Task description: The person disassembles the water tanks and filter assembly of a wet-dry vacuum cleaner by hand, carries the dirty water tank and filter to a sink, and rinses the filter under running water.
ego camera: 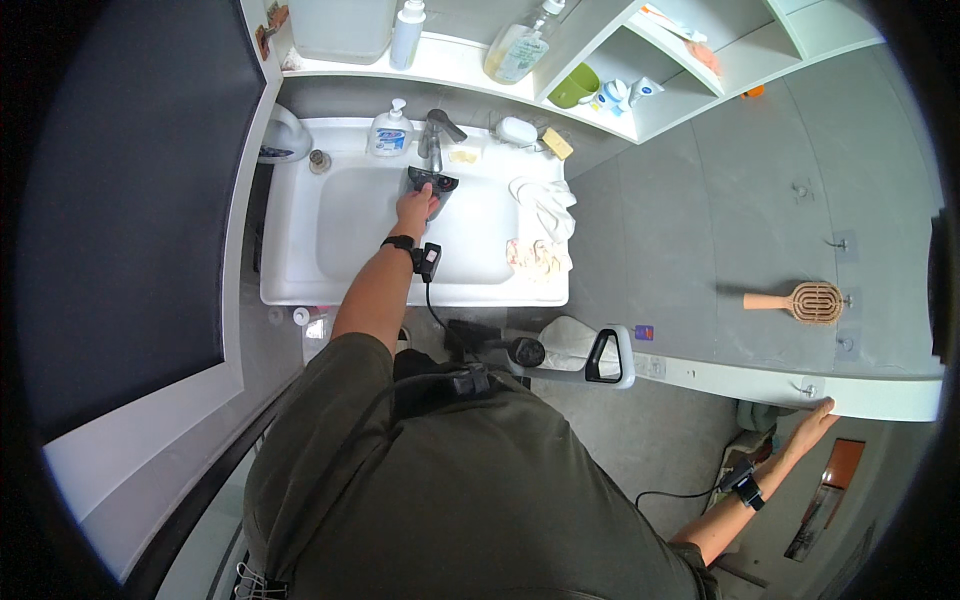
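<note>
Over the white washbasin (352,225), my left hand (417,208) grips a dark, translucent tank (444,196) with a black top. The tank is held beneath the spout of the metal faucet (433,142); whether water runs into it is too small to tell. Far to the right, my right hand (814,426) touches the edge of the white door frame (720,379). Its fingers are partly hidden there. Between my body and the wall stands an upright floor-cleaning appliance, its grey-and-black loop handle (628,356) showing.
Along the basin's back rim are a hand-soap pump bottle (390,133), a white soap bar (517,131) and a yellow sponge (557,144). White cloths (546,206) lie on the right rim. Above is an open cabinet shelf (450,64); its dark-faced door (135,225) swings out left. A hairbrush (814,302) hangs right.
</note>
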Tool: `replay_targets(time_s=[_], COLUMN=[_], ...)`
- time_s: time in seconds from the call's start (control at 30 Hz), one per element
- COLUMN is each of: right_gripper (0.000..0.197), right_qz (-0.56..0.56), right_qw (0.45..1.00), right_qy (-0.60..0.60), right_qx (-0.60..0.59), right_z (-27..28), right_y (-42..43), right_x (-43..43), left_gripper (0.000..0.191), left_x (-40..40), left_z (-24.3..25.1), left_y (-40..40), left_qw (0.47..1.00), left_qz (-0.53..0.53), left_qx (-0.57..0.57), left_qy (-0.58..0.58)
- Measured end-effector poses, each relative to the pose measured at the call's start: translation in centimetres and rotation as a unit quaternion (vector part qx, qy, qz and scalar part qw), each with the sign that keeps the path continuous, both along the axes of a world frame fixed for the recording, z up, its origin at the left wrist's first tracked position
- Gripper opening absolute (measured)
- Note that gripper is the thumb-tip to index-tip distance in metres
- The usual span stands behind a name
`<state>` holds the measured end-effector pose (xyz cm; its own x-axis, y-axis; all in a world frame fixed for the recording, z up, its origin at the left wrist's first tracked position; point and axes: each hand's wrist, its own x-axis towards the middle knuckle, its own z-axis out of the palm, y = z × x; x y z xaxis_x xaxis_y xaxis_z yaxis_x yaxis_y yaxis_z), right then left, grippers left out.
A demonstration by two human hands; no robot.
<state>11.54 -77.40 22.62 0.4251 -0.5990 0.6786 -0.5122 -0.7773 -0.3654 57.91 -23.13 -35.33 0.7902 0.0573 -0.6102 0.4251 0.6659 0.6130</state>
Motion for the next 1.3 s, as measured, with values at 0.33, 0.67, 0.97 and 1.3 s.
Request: replay_targets(time_s=[0.33,0.67,0.97,1.3], right_gripper=[0.058,0.059,0.060,0.060], right_qz=[-0.025,-0.024,-0.037,-0.049], right_qw=[0.999,0.999,0.998,0.997], right_qy=[0.003,-0.014,-0.013,-0.010], right_qx=[-0.029,-0.036,-0.043,-0.059], right_z=[-0.4,-0.6,-0.8,-0.7], right_y=[1.1,2.4,4.5,2.1], right_x=[0.6,1.7,2.7,1.9], left_gripper=[0.034,0.034,0.037,0.037], left_x=[-0.1,-0.5,-0.7,-0.2], left_z=[1.1,1.2,1.2,0.4], left_y=[0.0,0.7,0.5,0.3], left_qw=[0.999,0.999,0.998,0.998], left_qz=[0.010,-0.030,-0.026,-0.020], left_qx=[0.032,0.033,0.053,0.057], left_qy=[0.026,0.018,0.015,0.028])
